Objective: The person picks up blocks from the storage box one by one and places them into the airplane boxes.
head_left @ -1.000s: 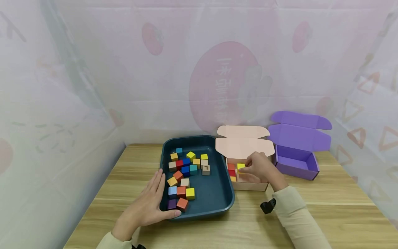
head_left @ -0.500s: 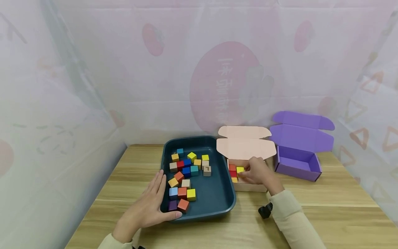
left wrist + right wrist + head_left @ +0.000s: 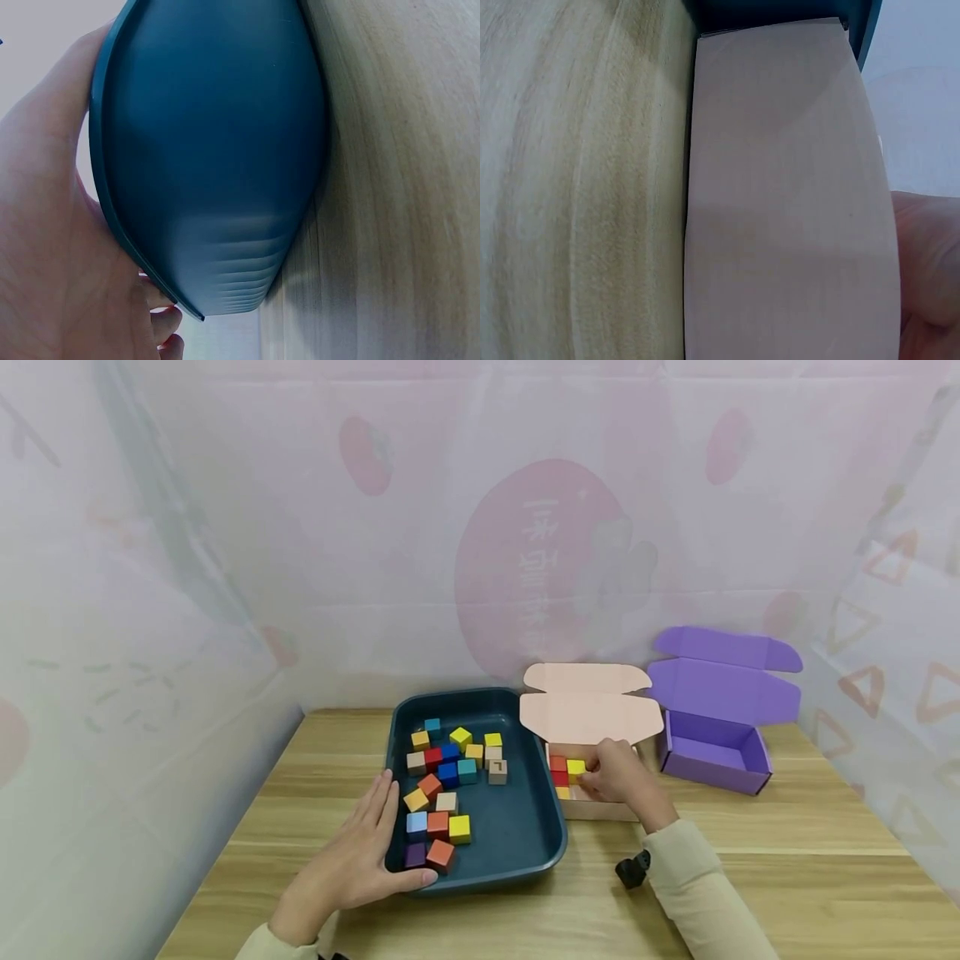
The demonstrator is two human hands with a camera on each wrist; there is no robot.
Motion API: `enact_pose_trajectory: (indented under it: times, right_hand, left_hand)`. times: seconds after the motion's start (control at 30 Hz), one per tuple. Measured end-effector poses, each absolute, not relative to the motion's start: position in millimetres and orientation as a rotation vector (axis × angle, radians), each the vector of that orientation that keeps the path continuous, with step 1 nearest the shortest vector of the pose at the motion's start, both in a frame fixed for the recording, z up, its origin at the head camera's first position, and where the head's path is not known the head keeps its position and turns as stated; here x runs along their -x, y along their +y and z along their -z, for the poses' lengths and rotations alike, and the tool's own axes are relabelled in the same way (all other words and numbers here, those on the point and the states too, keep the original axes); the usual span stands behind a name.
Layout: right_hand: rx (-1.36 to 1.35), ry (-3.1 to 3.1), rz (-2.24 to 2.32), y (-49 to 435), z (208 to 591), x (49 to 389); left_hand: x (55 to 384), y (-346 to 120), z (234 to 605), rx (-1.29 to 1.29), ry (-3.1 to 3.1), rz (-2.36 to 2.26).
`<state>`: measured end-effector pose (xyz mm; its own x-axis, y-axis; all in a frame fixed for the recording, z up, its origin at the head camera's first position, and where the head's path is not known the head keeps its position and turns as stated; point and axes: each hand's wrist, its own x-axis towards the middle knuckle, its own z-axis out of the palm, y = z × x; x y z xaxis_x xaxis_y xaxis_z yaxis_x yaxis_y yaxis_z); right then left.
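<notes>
My left hand (image 3: 352, 852) lies along the near left corner of a dark teal tray (image 3: 517, 852), fingers extended on the rim and thumb over the front edge. In the left wrist view the palm is against the tray's outer wall (image 3: 210, 135). My right hand (image 3: 622, 777) reaches into a peach cardboard box (image 3: 592, 811), its fingers curled at the right side of a yellow block (image 3: 575, 768). That block sits beside an orange-red block (image 3: 558, 763) and a red block (image 3: 559, 778). The right wrist view shows the box's front wall (image 3: 787, 187), which hides the fingertips.
Several coloured and plain wooden cubes, including a yellow cube (image 3: 460, 829), lie mostly in the tray's left half. A purple box (image 3: 716, 756) stands with its lid raised at the right. A printed cloth (image 3: 375, 568) hangs behind the wooden table (image 3: 817, 852).
My right hand has moved slightly left inside the peach box, bringing the yellow block up against the red ones. The left hand has stayed on the tray's rim.
</notes>
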<state>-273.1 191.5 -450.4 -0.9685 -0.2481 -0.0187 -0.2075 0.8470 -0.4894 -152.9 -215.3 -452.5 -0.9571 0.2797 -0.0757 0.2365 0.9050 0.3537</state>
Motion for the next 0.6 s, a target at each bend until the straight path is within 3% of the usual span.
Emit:
enact_pose_trajectory:
  times: [0.6]
  right_hand:
    - [0.396,3.016,0.754,188,447,271]
  left_hand:
    - [152,-216,455,-0.421,2.969,-0.541]
